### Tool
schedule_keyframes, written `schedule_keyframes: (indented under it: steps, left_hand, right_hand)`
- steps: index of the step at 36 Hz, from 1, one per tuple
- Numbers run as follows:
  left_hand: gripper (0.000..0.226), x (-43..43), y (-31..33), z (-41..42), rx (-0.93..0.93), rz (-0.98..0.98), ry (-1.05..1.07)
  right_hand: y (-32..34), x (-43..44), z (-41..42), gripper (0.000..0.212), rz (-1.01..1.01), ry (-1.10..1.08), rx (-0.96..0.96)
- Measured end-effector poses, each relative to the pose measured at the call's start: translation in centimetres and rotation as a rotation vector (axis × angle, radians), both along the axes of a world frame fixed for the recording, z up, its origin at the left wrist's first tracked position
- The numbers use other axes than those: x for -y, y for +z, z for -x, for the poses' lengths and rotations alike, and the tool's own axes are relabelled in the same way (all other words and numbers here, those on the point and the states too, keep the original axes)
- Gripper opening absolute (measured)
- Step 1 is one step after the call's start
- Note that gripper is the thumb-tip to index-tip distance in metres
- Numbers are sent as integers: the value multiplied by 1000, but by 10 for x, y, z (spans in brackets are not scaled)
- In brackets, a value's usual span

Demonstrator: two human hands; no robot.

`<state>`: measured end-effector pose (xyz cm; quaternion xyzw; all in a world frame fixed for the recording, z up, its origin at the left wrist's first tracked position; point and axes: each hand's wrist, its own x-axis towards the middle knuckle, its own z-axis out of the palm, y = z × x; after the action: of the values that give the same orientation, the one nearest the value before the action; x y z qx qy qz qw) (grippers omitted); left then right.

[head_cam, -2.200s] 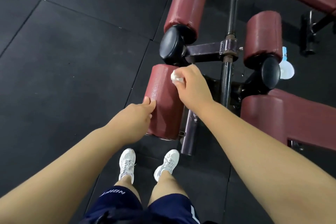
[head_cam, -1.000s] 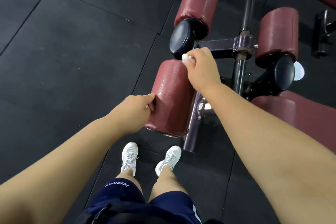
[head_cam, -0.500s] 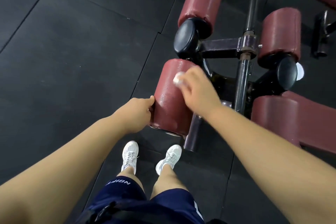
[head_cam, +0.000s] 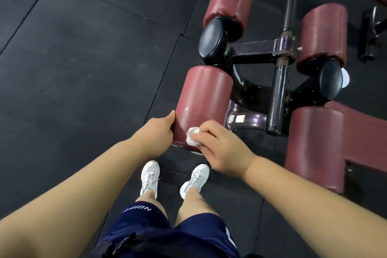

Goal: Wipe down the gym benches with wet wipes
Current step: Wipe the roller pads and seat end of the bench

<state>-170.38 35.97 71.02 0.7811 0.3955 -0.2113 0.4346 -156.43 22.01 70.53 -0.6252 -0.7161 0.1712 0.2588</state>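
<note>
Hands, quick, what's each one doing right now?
Left hand: grips the near end of the maroon roller pad.
Right hand: pinches a balled white wipe against that pad.

shorts [head_cam: 159, 228], lettering (upside down), perhaps "NEIPI"
</note>
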Motion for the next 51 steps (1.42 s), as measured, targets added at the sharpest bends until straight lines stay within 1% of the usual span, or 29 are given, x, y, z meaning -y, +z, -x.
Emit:
schedule_keyframes:
  steps: [1, 2, 4, 6, 8, 10, 13, 16, 18, 20, 22, 23, 25, 26, 28, 29, 31, 34, 35, 37, 38, 41, 43, 45, 47, 48, 49, 50, 51]
  left_hand:
    - [62, -3, -1, 1, 0, 16, -1]
    - [61, -5, 0, 0, 2, 20, -7]
    - [55, -7, 7, -2, 16, -7, -29]
    - [48, -5, 21, -4, 69, -50, -33]
    - [44, 0, 36, -7, 119, -104, -32]
    - [43, 5, 45, -11, 125, -129, -52]
    - [52, 12, 44, -16, 72, -138, -162]
    - [53, 14, 37, -18, 27, -177, -207]
    - [52, 8, 29, -16, -2, -152, -174]
    - [52, -1, 20, -11, 12, -72, -97]
    - [54, -10, 13, -5, 24, -18, -46]
    - [55, -13, 12, -3, 26, -10, -52]
    - [51, -15, 13, -2, 30, -17, -89]
    - [46, -14, 16, -3, 41, -31, -108]
    - [35, -11, 27, -5, 87, -65, -118]
    - [34, -9, 33, -7, 111, -72, -108]
    - [34, -3, 42, -10, 132, -76, -94]
    - [42, 8, 44, -13, 62, -104, -161]
    - [47, 11, 40, -14, 43, -139, -199]
    - [54, 15, 31, -15, 27, -191, -226]
    - [55, 14, 28, -14, 18, -182, -209]
    - [56, 1, 16, -9, 10, -73, -114]
    - [59, -7, 9, -6, 9, -15, -67]
    - [60, -10, 4, -3, -3, 6, -72]
    - [59, -12, 4, -1, 1, 7, -95]
    - [57, -13, 7, -2, 11, 1, -107]
    - [55, -12, 13, -2, 27, -7, -112]
    - [53, -11, 19, -3, 48, -19, -110]
    - [50, -9, 26, -4, 71, -34, -102]
  right_hand:
    - [-2, -9, -6, 15, 1, -2, 18]
    - [-4, -21, -13, 15, 7, -47, 40]
    - [-4, -48, -35, 12, 29, -256, 49]
    - [3, -75, -57, 11, 31, -506, -13]
    - [9, -94, -74, 12, 88, -702, -97]
    - [9, -98, -83, 14, 151, -763, -117]
    - [6, -84, -73, 11, 110, -689, -84]
    - [3, -48, -44, 12, 43, -544, -60]
    - [1, -19, -20, 9, 27, -410, -61]
    - [-1, 5, -3, 9, 30, -259, -49]
    - [-2, 13, 0, 6, 36, -139, -35]
    - [-2, 10, -3, 8, 43, -113, -26]
    - [-2, -5, -13, 10, 49, -136, -4]
    - [-3, -16, -21, 9, 52, -195, 2]
    - [-1, -43, -39, 8, 47, -399, -17]
    - [1, -57, -48, 8, 44, -506, -33]
    - [1, -79, -62, 9, 57, -670, -60]
    - [-5, -91, -66, 9, 70, -796, -107]
    - [-6, -90, -62, 14, 59, -798, -105]
    - [-5, -78, -49, 31, 24, -743, -69]
    - [-5, -68, -41, 32, 3, -690, -53]
    - [-3, -29, -11, 9, 11, -459, -53]
    - [-1, -7, 2, 7, 25, -269, -49]
    - [1, 2, 3, 10, 33, -167, -31]
    - [1, -6, -9, 11, 52, -167, -19]
    - [0, -14, -17, 9, 53, -213, -22]
    - [0, -23, -26, 5, 53, -286, -22]
    - [1, -34, -35, 9, 51, -386, -33]
    - [2, -45, -45, 18, 40, -494, -55]
